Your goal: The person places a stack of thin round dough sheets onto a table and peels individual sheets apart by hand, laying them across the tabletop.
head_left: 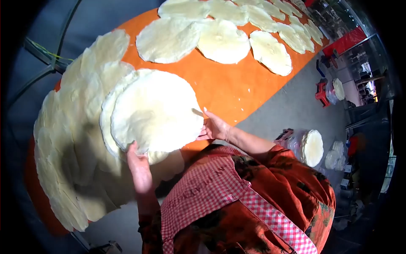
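A large, pale, round dough sheet (156,110) is held between my two hands over the orange table (224,84). My left hand (138,163) grips its near left edge, with the thumb on top. At its right edge is my right hand (213,127), the thumb raised and the fingers under the rim. Another round sheet (108,122) shows just beneath it, on the left. Overlapping sheets (63,148) cover the left part of the table. The fingers under the dough are partly hidden.
More round sheets (224,41) lie along the far side of the table. On the grey floor at the right stand a red stool (321,94) and a stack of round sheets (312,148) in clear plastic. A dark metal frame (53,63) is at the upper left.
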Demonstrator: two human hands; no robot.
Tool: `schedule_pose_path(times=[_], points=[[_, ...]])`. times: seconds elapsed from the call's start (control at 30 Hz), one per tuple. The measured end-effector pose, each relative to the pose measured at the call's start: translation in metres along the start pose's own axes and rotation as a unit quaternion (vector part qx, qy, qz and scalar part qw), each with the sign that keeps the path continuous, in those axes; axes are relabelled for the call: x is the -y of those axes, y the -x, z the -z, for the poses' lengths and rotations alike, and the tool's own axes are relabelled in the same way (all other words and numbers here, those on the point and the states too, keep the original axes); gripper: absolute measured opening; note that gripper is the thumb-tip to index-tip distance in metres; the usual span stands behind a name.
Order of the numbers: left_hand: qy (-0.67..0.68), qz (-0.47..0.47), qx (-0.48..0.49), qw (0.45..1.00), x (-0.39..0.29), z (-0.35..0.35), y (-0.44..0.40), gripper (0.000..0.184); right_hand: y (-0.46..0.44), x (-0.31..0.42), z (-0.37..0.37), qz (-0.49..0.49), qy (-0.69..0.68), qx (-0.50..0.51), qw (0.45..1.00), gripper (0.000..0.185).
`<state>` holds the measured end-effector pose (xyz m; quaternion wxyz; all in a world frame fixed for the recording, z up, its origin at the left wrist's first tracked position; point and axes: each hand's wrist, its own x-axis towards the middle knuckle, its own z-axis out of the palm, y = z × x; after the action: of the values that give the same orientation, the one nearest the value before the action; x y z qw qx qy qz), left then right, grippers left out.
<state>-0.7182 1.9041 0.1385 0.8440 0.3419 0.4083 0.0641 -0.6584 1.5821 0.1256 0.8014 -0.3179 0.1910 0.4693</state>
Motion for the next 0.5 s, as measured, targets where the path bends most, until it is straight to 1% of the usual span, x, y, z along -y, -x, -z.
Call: schedule_pose_path(times=[0.03,0.13,0.17,0.2,0.27,0.3,0.37,0.4,0.43,0.47,0.5], points=[[0.01,0.003,0.007,1.0,0.001,0.004,-0.006,0.037,-0.001,0.001,-0.014,0.059,-0.018,0.013,0.998,0.072],[0.028,0.011,0.015,0.999,0.001,0.01,-0.014,0.033,-0.024,-0.002,-0.021,0.137,-0.036,-0.042,0.989,0.06],[0.027,0.012,0.008,1.0,0.0,0.008,-0.012,0.033,-0.023,0.005,-0.029,0.142,-0.039,-0.036,0.988,0.053],[0.025,0.017,-0.002,1.0,0.004,0.008,-0.009,0.032,-0.043,0.012,-0.012,0.127,-0.094,0.0,0.987,0.048],[0.034,0.037,0.013,0.999,0.012,0.017,-0.016,0.031,-0.07,0.042,0.003,0.111,0.012,-0.108,0.988,0.045],[0.049,0.034,0.019,0.998,0.013,0.013,-0.015,0.031,-0.071,0.061,-0.007,0.153,0.062,-0.109,0.98,0.045],[0.084,0.029,0.073,0.993,0.016,0.006,-0.014,0.037,-0.048,0.108,-0.046,0.235,0.161,-0.088,0.955,0.046],[0.086,0.017,0.103,0.991,0.018,-0.007,0.001,0.04,-0.03,0.125,-0.067,0.271,0.209,-0.071,0.937,0.046],[0.089,0.006,0.132,0.987,0.021,-0.031,0.027,0.042,0.0,0.137,-0.087,0.32,0.226,-0.058,0.918,0.047],[0.096,-0.007,0.161,0.982,0.029,-0.054,0.047,0.045,0.031,0.149,-0.095,0.367,0.246,-0.045,0.896,0.048],[0.079,-0.01,0.181,0.98,0.04,-0.073,0.064,0.051,0.061,0.159,-0.092,0.39,0.266,-0.029,0.881,0.051]])
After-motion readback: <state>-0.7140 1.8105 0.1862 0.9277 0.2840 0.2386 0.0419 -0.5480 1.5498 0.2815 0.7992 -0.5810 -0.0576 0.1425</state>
